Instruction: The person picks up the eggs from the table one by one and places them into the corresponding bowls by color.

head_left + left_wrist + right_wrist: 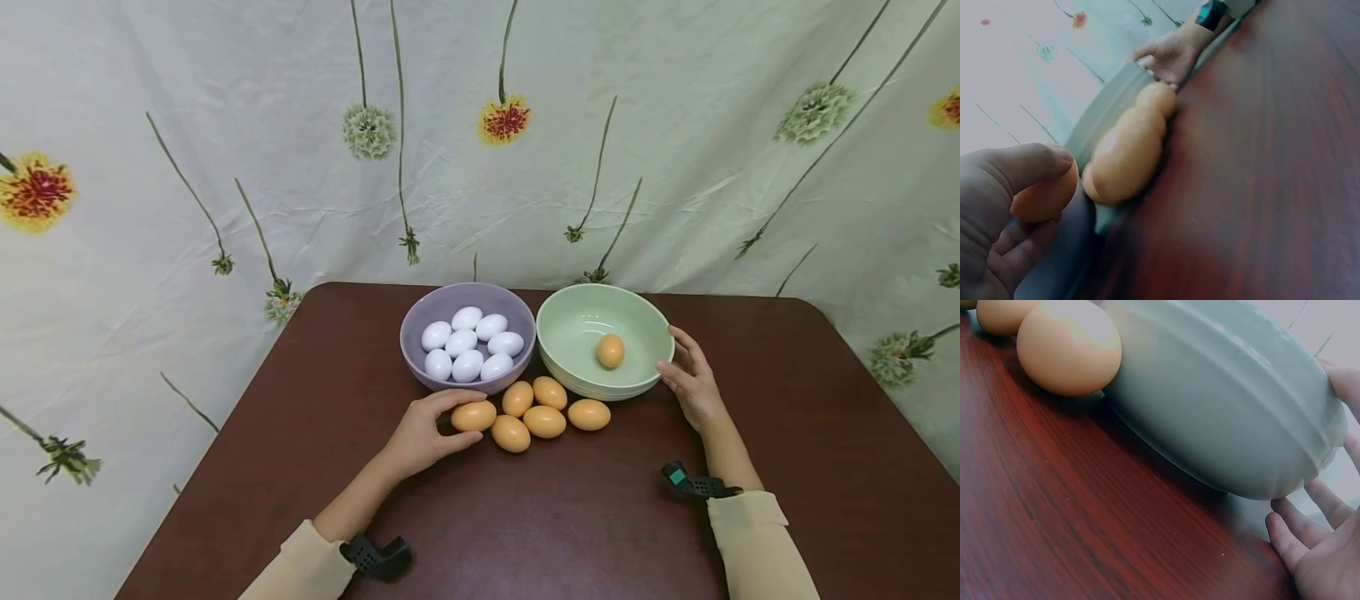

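Note:
In the head view my left hand (422, 437) pinches a brown egg (474, 416) between thumb and fingers, in front of the purple bowl. The left wrist view shows this egg (1046, 195) between thumb and fingertips. Several brown eggs (545, 422) lie close together on the table to its right. My right hand (696, 385) rests against the right side of the green bowl (558, 358), fingers spread and slightly bent along its outer wall. Inside that bowl lies one brown egg (611, 351).
Several white eggs (461, 342) fill much of the purple bowl (411, 346), which stands beside the green bowl. Both are near the back edge of the dark red-brown table (570, 517). Behind hangs a pale flower-patterned cloth (450, 200).

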`<state>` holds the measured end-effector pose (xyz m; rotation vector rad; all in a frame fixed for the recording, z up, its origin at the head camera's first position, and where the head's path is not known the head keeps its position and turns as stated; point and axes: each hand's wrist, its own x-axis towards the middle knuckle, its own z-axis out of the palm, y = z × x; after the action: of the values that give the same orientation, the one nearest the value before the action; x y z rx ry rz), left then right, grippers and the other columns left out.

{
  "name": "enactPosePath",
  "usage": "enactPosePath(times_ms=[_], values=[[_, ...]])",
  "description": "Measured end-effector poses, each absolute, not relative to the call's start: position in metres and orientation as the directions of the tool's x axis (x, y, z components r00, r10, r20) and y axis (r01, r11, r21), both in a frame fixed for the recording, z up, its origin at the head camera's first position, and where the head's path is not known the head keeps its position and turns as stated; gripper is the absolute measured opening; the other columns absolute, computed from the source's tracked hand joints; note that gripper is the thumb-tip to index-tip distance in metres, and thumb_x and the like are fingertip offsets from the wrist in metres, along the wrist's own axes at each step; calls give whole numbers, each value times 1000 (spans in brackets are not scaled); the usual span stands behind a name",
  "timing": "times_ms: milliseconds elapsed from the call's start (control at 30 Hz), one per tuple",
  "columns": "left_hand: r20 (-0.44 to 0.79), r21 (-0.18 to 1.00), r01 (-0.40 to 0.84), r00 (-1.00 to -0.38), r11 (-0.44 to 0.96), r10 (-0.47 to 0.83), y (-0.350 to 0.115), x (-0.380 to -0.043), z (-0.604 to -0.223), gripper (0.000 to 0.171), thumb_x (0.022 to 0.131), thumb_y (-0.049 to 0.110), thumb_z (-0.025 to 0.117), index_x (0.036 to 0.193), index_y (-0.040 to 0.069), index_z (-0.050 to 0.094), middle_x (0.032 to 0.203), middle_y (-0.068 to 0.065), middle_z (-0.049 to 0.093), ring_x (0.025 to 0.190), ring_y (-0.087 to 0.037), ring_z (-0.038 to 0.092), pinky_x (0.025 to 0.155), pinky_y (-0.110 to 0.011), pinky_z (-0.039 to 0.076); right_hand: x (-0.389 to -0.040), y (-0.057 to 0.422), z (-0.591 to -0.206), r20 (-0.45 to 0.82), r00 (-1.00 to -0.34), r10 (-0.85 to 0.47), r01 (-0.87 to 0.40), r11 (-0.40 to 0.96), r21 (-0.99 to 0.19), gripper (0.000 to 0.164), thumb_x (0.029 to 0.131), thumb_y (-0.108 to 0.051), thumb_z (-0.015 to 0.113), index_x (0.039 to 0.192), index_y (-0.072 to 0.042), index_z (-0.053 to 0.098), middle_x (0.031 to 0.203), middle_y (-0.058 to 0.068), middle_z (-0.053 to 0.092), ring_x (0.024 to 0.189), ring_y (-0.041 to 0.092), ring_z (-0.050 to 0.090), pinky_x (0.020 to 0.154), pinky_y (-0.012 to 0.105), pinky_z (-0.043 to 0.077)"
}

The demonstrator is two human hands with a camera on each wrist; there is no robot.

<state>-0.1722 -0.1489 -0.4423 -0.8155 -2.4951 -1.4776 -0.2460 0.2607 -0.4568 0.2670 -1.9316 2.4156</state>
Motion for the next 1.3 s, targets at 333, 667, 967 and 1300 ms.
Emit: enactPosePath(times_ms=[333,667,967,1300], values=[[340,879,432,-865,201,369,-137,-179,-416,46,79,5,81,122,4,66,118,-9,66,105,-18,62,88,-30,51,-247,261,-456,158,-984,-82,-136,-222,-965,55,96,0,56,146,-16,39,135,3,36,108,12,51,84,19,47],[359,870,455,-849,189,388,-123,-193,-398,47,78,3,82,122,1,66,115,-11,67,102,-18,63,87,-32,52,-249,260,-456,154,-985,-76,-137,-199,-970,56,95,-1,57,146,-17,39,136,4,35,111,12,50,84,19,47],[360,862,465,-843,203,400,-108,-209,-397,48,79,5,81,124,1,65,118,-11,66,103,-19,61,89,-37,51,-250,261,-457,158,-985,-70,-139,-222,-965,54,95,1,57,144,-19,43,134,3,37,108,12,52,83,19,48],[361,854,475,-834,213,417,-89,-223,-398,48,80,8,80,125,3,65,121,-7,65,104,-16,62,89,-34,51,-247,262,-458,156,-985,-72,-138,-209,-968,55,96,1,55,144,-18,41,134,4,37,108,12,52,83,19,48]])
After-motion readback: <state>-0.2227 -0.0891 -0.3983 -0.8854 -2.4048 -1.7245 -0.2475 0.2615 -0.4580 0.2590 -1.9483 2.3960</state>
